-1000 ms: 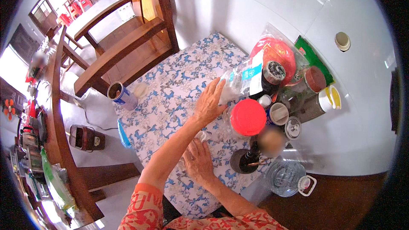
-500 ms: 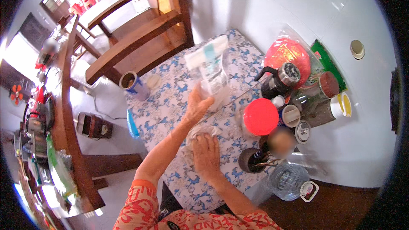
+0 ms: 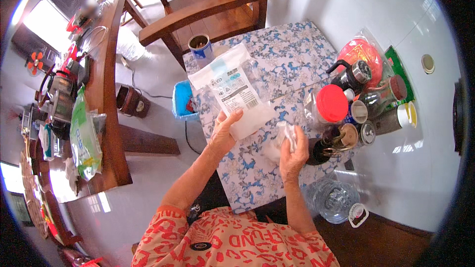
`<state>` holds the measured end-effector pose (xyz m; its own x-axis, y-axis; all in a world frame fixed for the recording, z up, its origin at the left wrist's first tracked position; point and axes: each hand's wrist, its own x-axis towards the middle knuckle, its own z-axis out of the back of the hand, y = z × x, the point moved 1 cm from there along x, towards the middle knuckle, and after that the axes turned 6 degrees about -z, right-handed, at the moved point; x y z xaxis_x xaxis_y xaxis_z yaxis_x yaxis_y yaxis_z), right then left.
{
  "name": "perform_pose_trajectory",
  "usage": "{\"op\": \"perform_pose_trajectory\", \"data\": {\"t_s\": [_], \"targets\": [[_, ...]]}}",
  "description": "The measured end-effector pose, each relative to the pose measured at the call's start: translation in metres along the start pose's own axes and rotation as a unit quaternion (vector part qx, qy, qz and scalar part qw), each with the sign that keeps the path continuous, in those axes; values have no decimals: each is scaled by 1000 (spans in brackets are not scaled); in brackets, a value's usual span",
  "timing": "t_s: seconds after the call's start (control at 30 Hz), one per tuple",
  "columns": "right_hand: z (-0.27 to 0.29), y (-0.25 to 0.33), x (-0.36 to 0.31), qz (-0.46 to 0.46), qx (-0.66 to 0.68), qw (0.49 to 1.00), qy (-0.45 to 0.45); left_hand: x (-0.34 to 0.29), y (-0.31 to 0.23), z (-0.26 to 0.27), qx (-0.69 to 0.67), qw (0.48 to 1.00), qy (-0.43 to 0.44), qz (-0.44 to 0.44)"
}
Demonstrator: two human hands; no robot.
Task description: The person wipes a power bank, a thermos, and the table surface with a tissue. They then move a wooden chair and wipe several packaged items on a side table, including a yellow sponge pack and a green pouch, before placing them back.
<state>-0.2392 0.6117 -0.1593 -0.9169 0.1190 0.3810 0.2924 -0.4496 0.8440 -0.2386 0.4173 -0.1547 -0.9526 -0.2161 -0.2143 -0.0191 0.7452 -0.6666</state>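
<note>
My left hand (image 3: pixel 223 132) is closed on the lower edge of a clear plastic bag (image 3: pixel 232 89) with a white and pale blue printed panel. The bag is held tilted above the table, its printed side facing up. In my right hand (image 3: pixel 295 154) is a crumpled white cloth (image 3: pixel 287 132), gripped between thumb and fingers. Part of that cloth seems to hang beside the fingers, over the table (image 3: pixel 292 54) with its blue and white flowered cover. Whether anything lies inside the bag I cannot tell.
A can (image 3: pixel 201 52) stands at the table's far left corner. To the right crowd a red-lidded jar (image 3: pixel 331 105), a dark flask (image 3: pixel 349 75) and a dark holder with utensils (image 3: pixel 319 151). A blue-lined bin (image 3: pixel 183 103), wooden chair (image 3: pixel 200 17) and large water bottle (image 3: pixel 336 200) surround the table.
My left hand has turned the bag and brought it nearer, its printed side now plain. My right hand has come up off the table with the cloth and moved right. The view has shifted.
</note>
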Motion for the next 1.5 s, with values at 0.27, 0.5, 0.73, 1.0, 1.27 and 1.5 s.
{"op": "perform_pose_trajectory", "data": {"t_s": [0.27, 0.5, 0.73, 1.0, 1.27, 1.5], "targets": [[0, 72, -4, 240, -38, 964, 103, -48, 11, -4, -44, 998, 41, -12], [-5, 96, 25, 262, -49, 952, 147, -71, -16, -5, 18, 997, 70, -15], [3, 108, 27, 263, -9, 953, 149, -84, -27, -10, 31, 997, 71, -31], [33, 108, -8, 372, -52, 916, 139, -98, -28, -21, 73, 992, 99, 10], [25, 113, 34, 315, -7, 945, 91, -104, -28, -38, 105, 985, 135, 35], [27, 114, 21, 301, 4, 942, 149, -100, -30, -39, 108, 988, 109, 9]]}}
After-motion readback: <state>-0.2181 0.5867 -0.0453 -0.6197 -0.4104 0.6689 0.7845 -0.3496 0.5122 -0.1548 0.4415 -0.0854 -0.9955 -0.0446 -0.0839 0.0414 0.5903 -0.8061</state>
